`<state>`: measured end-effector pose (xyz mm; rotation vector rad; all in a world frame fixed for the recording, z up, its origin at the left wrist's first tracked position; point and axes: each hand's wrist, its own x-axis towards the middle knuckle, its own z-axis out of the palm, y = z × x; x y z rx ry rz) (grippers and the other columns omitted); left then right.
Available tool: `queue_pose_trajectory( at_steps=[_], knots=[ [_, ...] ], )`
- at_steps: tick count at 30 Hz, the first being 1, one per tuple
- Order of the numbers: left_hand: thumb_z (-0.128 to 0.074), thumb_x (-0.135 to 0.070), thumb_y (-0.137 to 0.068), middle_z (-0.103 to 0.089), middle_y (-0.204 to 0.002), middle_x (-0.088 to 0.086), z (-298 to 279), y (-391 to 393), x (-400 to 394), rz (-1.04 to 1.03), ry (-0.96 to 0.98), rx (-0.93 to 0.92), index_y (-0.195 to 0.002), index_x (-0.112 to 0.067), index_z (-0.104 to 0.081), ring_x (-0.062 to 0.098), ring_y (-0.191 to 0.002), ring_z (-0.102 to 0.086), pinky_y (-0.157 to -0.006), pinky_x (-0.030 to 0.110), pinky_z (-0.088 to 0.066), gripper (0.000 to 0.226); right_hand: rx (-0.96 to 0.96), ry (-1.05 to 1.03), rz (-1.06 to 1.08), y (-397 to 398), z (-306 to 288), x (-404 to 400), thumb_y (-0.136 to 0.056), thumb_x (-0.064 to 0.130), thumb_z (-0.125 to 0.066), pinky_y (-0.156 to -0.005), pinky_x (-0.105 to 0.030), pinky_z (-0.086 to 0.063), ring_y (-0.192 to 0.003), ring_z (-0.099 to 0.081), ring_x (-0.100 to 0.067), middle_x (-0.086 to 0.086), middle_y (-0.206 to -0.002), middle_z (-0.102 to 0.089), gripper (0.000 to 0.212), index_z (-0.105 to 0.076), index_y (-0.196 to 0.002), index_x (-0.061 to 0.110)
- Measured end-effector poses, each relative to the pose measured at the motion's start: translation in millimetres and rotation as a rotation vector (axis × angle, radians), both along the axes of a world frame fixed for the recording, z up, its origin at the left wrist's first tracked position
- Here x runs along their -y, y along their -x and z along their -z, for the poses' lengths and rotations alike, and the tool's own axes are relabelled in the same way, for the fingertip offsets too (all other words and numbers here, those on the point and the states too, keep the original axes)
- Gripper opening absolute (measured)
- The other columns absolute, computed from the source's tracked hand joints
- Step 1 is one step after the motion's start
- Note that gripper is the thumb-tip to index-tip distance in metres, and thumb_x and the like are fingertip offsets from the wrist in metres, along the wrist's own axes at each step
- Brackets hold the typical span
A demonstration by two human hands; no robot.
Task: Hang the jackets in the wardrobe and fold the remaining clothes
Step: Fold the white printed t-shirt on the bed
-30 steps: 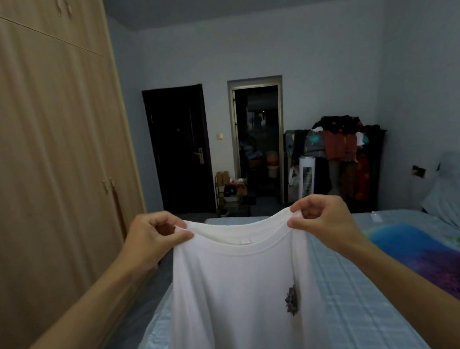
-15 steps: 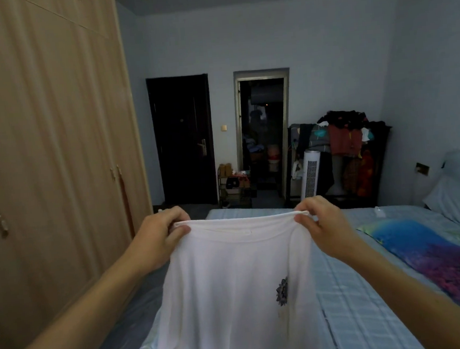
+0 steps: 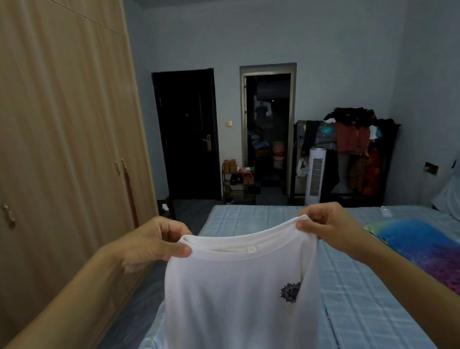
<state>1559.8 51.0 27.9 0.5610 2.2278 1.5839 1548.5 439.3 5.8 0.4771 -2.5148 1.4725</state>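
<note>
The person holds a white T-shirt [image 3: 238, 292] up at chest height over the near left part of the bed [image 3: 365, 301]. The left hand [image 3: 149, 246] pinches the left shoulder of the garment between thumb and curled fingers. The right hand [image 3: 329, 227] pinches the right shoulder in the same way. The neckline sags between the two grips, and the body hangs down out of view at the bottom edge. A small dark motif [image 3: 290, 293] sits on the right side of the chest.

Judged risks for the fold:
- Each grip takes only a small bunch of fabric at the collar seam. If either pinch slips, that shoulder drops and the garment hangs crooked.
- The hem is not visible. If it lies twisted or doubled, laying the garment down traps creases.
- The garment hangs close to the left edge of the bed. Lowered without a shift to the right, part of it may slide off toward the floor beside the wardrobe [image 3: 57, 160].
- A multicoloured cloth [image 3: 433, 252] lies on the right of the bed; a wide lay-down may overlap it.
</note>
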Motion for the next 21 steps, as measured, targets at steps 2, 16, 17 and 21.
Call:
queue_pose_trajectory(
  at_steps=[2, 16, 17, 21],
  knots=[
    [-0.083, -0.002, -0.073, -0.071, -0.099, 0.024, 7.2, 9.4, -17.8, -0.254, -0.095, 0.088, -0.092, 0.002, -0.072, 0.026, -0.081, -0.071, -0.062, 0.029, -0.057, 0.022, 0.067, 0.006, 0.104, 13.5, 3.7, 3.0, -0.090, 0.016, -0.068, -0.060, -0.024, -0.051, -0.065, -0.065, -0.017, -0.002, -0.073, -0.071, 0.010, -0.074, -0.083, 0.012],
    [-0.080, -0.001, -0.076, -0.075, -0.084, 0.014, 38.7, 9.5, -159.4, -0.690, -0.292, -0.062, -0.085, -0.003, -0.074, 0.023, -0.078, -0.075, -0.070, 0.040, -0.063, 0.011, 0.062, 0.372, 0.256, 10.9, 36.5, 93.3, -0.087, 0.018, -0.072, -0.054, -0.021, -0.051, -0.066, -0.070, -0.008, 0.001, -0.069, -0.074, 0.011, -0.074, -0.076, 0.018],
    [-0.081, -0.001, -0.077, -0.076, -0.084, 0.012, 37.6, 7.6, -162.2, -0.685, -0.308, -0.069, -0.086, -0.004, -0.074, 0.022, -0.078, -0.075, -0.071, 0.040, -0.063, 0.012, 0.046, 0.367, 0.228, 8.9, 35.1, 92.7, -0.088, 0.019, -0.071, -0.055, -0.018, -0.050, -0.066, -0.070, -0.006, 0.003, -0.070, -0.074, 0.011, -0.074, -0.078, 0.019],
    [-0.074, 0.003, -0.083, -0.076, -0.092, 0.015, 30.4, 1.5, -166.9, -0.605, -0.378, -0.020, -0.095, -0.002, -0.074, 0.024, -0.084, -0.075, -0.076, 0.037, -0.062, 0.013, 0.064, 0.387, 0.068, 4.1, 30.4, 83.8, -0.089, 0.026, -0.072, -0.069, -0.022, -0.057, -0.081, -0.074, -0.010, 0.004, -0.084, -0.077, 0.008, -0.077, -0.094, 0.022]
  ],
)
